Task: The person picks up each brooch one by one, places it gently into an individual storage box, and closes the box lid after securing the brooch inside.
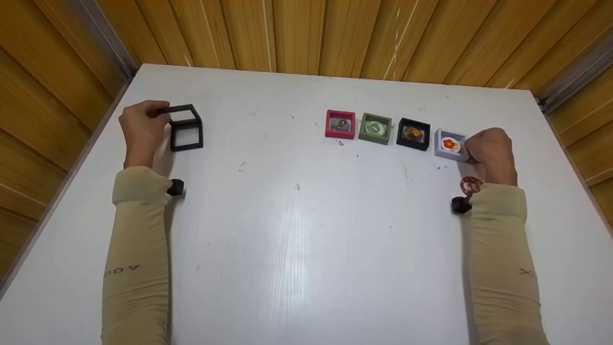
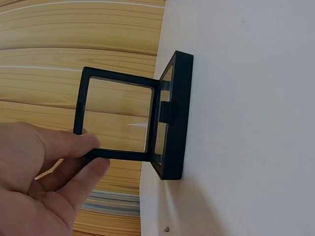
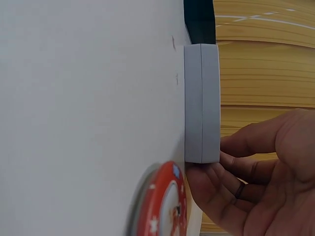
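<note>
At the far left of the table, my left hand [image 1: 143, 125] pinches the raised lid of a black hinged display frame [image 1: 187, 147]. In the left wrist view the black display frame [image 2: 184, 118] stands part open, with clear panes and thumb and fingers at the lid's edge. On the right, my right hand [image 1: 494, 149] has curled fingers at the right side of a lilac display frame [image 1: 449, 156] bearing a red flower picture. The right wrist view shows thumb and fingers pinching an end of this closed lilac display frame [image 3: 201, 103].
Left of the lilac frame, a black frame [image 1: 401, 143], a green frame [image 1: 375, 140] and a pink frame [image 1: 340, 136] stand in a slanting row. A red patterned disc [image 1: 470, 185] lies beside my right wrist. Wood-pattern panels [image 1: 297, 38] border the white table [image 1: 287, 239].
</note>
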Motion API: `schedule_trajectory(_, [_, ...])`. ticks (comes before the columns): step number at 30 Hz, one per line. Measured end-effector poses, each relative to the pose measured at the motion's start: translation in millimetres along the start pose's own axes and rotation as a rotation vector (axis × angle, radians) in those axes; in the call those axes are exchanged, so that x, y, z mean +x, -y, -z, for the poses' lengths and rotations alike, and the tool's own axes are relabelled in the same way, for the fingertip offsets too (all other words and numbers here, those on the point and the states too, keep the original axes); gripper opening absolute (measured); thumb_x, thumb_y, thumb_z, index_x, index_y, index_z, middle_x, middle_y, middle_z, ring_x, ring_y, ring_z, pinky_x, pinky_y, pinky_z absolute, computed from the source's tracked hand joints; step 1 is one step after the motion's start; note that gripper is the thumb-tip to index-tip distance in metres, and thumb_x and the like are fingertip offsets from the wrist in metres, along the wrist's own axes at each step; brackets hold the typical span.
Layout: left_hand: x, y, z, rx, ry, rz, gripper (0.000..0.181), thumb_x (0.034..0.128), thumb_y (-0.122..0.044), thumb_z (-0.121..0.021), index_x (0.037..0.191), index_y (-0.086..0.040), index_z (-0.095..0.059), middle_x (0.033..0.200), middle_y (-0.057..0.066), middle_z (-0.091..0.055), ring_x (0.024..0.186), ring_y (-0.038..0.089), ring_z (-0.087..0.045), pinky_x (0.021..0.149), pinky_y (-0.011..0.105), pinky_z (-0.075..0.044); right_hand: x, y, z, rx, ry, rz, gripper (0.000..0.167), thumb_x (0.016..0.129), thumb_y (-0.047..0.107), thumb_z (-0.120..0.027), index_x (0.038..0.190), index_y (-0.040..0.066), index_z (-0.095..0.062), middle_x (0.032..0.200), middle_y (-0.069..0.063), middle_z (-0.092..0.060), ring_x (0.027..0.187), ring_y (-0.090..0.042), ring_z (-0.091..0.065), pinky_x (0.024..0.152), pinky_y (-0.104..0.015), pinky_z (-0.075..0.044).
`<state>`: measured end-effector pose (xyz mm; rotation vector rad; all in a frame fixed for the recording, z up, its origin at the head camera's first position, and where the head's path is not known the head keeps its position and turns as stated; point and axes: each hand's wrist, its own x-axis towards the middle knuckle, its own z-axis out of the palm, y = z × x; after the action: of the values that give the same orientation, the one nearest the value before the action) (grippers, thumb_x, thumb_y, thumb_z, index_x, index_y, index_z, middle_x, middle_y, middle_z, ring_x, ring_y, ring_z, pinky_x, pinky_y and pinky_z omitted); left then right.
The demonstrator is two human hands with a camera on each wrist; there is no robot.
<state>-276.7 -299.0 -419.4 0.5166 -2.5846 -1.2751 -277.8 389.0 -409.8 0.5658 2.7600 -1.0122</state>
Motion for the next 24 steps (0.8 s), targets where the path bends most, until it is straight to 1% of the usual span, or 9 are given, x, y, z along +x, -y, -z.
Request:
schedule_trajectory(1, [0.0,-0.3,0.0,-0.005,0.002,0.001,0.035,0.1075,-0.008,-0.06,0.141,-0.01,-0.069,0.137,0.013,-0.066,0.119,0.019,-0.058,0.101,0.028,-0.05,0.5,0.1,0.0,0.002,-0.005,-0.003,0.042,0.097,0.008,-0.052,0.128,-0.019,-0.061,0.093,-0.017,-0.067,0.069,-0.012,-0.062,0.06,-0.025,-0.054])
schedule_trajectory(4, [0.0,-1.0,0.0,-0.016,0.009,0.011,0.035,0.1078,-0.008,-0.06,0.142,-0.011,-0.069,0.137,0.013,-0.066,0.12,0.019,-0.058,0.102,0.028,-0.049,2.4,0.5,0.2,0.011,-0.009,-0.018,0.044,0.098,0.01,-0.052,0.131,-0.019,-0.058,0.102,-0.021,-0.065,0.071,-0.013,-0.063,0.061,-0.025,-0.054])
schedule_trajectory(8, [0.7,-0.3,0.1,-0.013,0.011,0.009,0.035,0.1074,-0.008,-0.061,0.141,-0.01,-0.07,0.136,0.012,-0.066,0.118,0.018,-0.058,0.1,0.027,-0.05,4.0,0.1,-0.3,0.013,-0.004,-0.041,0.046,0.102,0.014,-0.051,0.135,-0.016,-0.057,0.115,-0.026,-0.061,0.076,-0.014,-0.063,0.063,-0.025,-0.053])
schedule_trajectory(12, [1.5,1.2,0.2,-0.003,0.012,0.005,0.034,0.1071,-0.008,-0.062,0.14,-0.009,-0.07,0.135,0.013,-0.067,0.116,0.017,-0.059,0.097,0.027,-0.051,4.6,-0.2,-1.3,0.02,0.0,-0.057,0.046,0.103,0.016,-0.051,0.138,-0.014,-0.056,0.121,-0.027,-0.058,0.082,-0.017,-0.063,0.064,-0.024,-0.053])
schedule_trajectory(16, [1.4,1.5,0.2,-0.006,0.02,0.019,0.034,0.1072,-0.008,-0.062,0.141,-0.01,-0.07,0.136,0.013,-0.066,0.117,0.018,-0.059,0.099,0.028,-0.051,4.7,-0.3,-1.7,0.026,0.005,-0.065,0.048,0.104,0.017,-0.05,0.141,-0.014,-0.054,0.127,-0.028,-0.056,0.092,-0.023,-0.062,0.067,-0.023,-0.053])
schedule_trajectory(19, [1.1,0.7,0.2,-0.009,0.021,0.021,0.035,0.1072,-0.008,-0.062,0.141,-0.011,-0.07,0.136,0.012,-0.066,0.118,0.018,-0.059,0.1,0.028,-0.051,4.7,-0.6,-1.1,0.033,0.017,-0.077,0.05,0.106,0.019,-0.049,0.145,-0.013,-0.051,0.131,-0.029,-0.055,0.101,-0.028,-0.059,0.073,-0.025,-0.053])
schedule_trajectory(21, [0.6,-0.1,0.3,-0.014,0.021,0.02,0.035,0.1073,-0.008,-0.062,0.141,-0.011,-0.07,0.136,0.012,-0.066,0.117,0.018,-0.058,0.1,0.028,-0.05,4.5,-1.1,-0.2,0.045,0.028,-0.09,0.052,0.107,0.02,-0.049,0.147,-0.013,-0.049,0.132,-0.028,-0.054,0.105,-0.029,-0.058,0.077,-0.026,-0.053])
schedule_trajectory(23, [0.3,-0.4,0.4,-0.009,0.016,0.002,0.034,0.1071,-0.007,-0.062,0.14,-0.01,-0.071,0.135,0.012,-0.067,0.116,0.018,-0.059,0.099,0.028,-0.051,3.7,-2.0,0.9,0.045,0.024,-0.086,0.052,0.107,0.022,-0.05,0.146,-0.013,-0.05,0.128,-0.026,-0.057,0.101,-0.027,-0.059,0.076,-0.026,-0.053])
schedule_trajectory(24, [-0.1,-0.5,0.5,-0.007,0.014,-0.005,0.034,0.107,-0.007,-0.062,0.139,-0.009,-0.071,0.134,0.012,-0.067,0.116,0.018,-0.059,0.099,0.028,-0.051,3.5,-2.5,1.6,0.045,0.019,-0.08,0.052,0.106,0.022,-0.051,0.144,-0.013,-0.051,0.122,-0.024,-0.06,0.096,-0.024,-0.061,0.074,-0.025,-0.053])
